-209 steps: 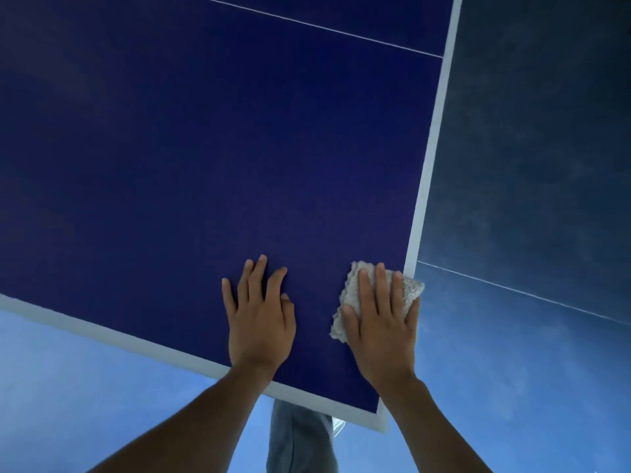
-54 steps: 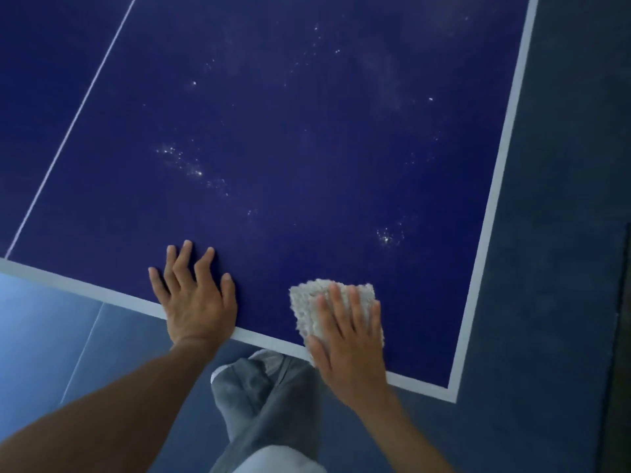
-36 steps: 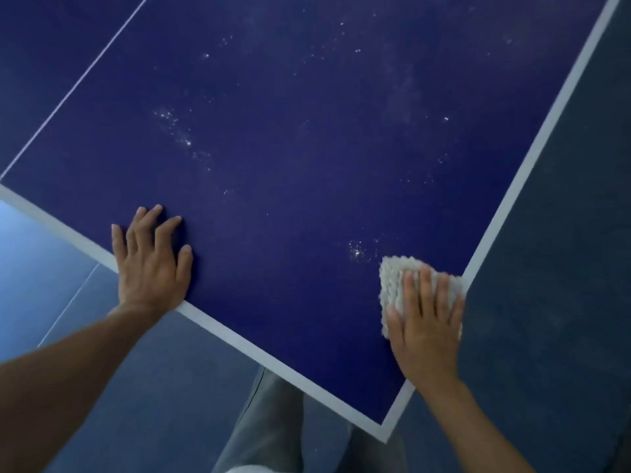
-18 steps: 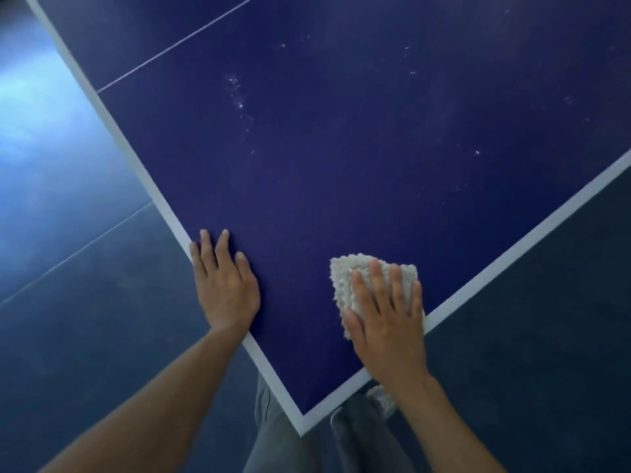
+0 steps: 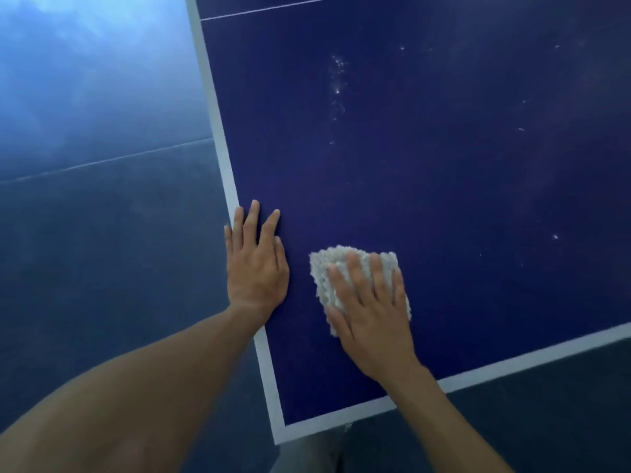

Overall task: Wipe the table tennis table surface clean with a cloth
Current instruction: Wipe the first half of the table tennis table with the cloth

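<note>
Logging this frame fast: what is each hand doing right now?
Left hand: open, flat on the table, holding nothing.
Right hand: open, pressing the cloth flat.

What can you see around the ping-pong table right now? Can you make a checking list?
Surface: blue table with white border; pale specks remain beyond the hands.
Job's things: white nubby cloth lies flat near the table's corner.
Clutter: nothing seen.
Hands: left hand flat on the table by its edge; right hand flat on the cloth, pressing it down.
Cables: nothing seen.
Surroundings: bluish floor with a thin pale line; grey trouser leg below the corner.
</note>
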